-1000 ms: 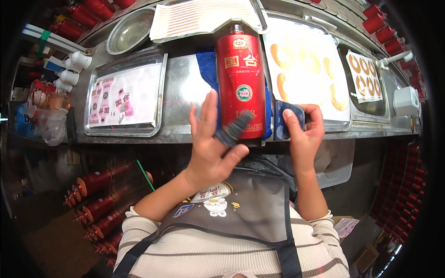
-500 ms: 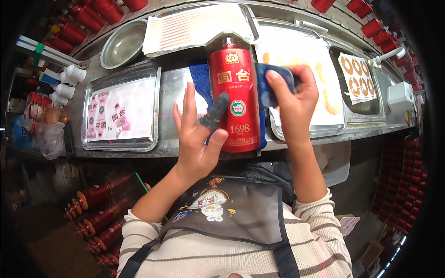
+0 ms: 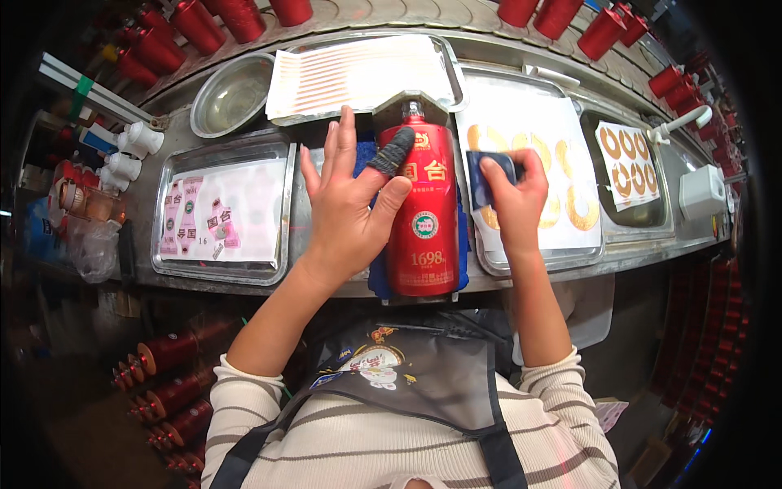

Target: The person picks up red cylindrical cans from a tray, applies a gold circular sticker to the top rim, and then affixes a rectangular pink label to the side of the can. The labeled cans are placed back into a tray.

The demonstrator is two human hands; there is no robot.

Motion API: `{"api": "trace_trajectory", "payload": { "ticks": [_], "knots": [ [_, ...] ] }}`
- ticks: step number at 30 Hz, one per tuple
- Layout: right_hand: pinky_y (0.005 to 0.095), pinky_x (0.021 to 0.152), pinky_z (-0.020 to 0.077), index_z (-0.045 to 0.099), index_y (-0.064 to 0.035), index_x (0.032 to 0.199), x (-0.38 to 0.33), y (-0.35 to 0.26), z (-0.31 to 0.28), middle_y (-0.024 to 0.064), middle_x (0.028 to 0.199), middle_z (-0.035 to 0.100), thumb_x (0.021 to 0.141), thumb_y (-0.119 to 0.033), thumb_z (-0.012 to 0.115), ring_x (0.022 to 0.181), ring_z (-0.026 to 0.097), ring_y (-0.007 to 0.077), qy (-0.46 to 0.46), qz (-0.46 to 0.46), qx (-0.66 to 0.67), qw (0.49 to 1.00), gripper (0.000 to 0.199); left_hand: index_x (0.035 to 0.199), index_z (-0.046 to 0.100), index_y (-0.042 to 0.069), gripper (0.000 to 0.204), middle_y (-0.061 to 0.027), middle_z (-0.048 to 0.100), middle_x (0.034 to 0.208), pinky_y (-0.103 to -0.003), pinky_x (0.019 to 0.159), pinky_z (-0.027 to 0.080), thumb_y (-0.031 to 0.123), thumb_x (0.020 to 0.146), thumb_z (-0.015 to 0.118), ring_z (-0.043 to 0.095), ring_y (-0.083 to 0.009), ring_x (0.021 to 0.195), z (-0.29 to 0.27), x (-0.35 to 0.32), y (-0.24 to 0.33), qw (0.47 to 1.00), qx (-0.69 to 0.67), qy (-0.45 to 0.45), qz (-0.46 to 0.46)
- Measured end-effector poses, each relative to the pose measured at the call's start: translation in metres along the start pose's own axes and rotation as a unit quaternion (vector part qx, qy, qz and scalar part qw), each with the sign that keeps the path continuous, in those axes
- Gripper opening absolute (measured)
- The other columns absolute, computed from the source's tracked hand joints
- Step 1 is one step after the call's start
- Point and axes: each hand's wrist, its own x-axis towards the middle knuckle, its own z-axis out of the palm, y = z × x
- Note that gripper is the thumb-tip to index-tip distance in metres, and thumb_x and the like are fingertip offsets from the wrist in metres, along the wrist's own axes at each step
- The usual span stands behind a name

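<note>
A red bottle with gold and white printing lies on its back in front of me, its clear neck pointing away. Under it a blue cloth shows at the sides. My left hand is open, fingers spread; a dark grey cover wraps its index finger, whose tip rests on or just over the bottle's upper front. To the right of the bottle, my right hand pinches a dark blue pad, apart from the bottle.
Left stands a metal tray with pink label pieces, behind it a metal bowl. A far tray holds a striped sheet. Gold ring labels lie on a white sheet and on a smaller sheet. More red bottles line the back.
My left index finger has moved from the bottle's middle toward its neck end. My right hand has drawn the pad slightly away from the bottle's side. The whole view has shifted a little.
</note>
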Motion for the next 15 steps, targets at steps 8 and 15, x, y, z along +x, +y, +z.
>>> {"api": "trace_trajectory", "payload": {
  "ticks": [8, 15],
  "knots": [
    [0.0194, 0.065, 0.0488, 0.059, -0.0020, 0.099, -0.022, -0.041, -0.009, 0.0034, 0.088, 0.065, 0.090, -0.002, 0.072, 0.076, 0.061, 0.0060, -0.024, 0.009, 0.135, 0.990, 0.016, 0.115, 0.076, 0.019, 0.034, -0.0245, 0.032, 0.160, -0.071, 0.114, 0.003, 0.042, 0.096, 0.060, 0.021, -0.0504, 0.148, -0.004, 0.021, 0.023, 0.984, 0.144, -0.030, 0.102],
    [0.0213, 0.070, 0.0504, 0.060, -0.0003, 0.097, -0.024, -0.061, -0.010, 0.0027, 0.088, 0.064, 0.087, -0.001, 0.073, 0.077, 0.062, 0.0077, -0.080, -0.073, 0.081, 0.991, 0.016, 0.132, 0.068, 0.022, 0.042, -0.0267, 0.016, 0.165, -0.074, 0.111, -0.002, 0.044, 0.099, 0.055, 0.015, -0.0524, 0.150, -0.012, -0.029, 0.030, 0.992, 0.040, -0.089, 0.085]
  ]
}}
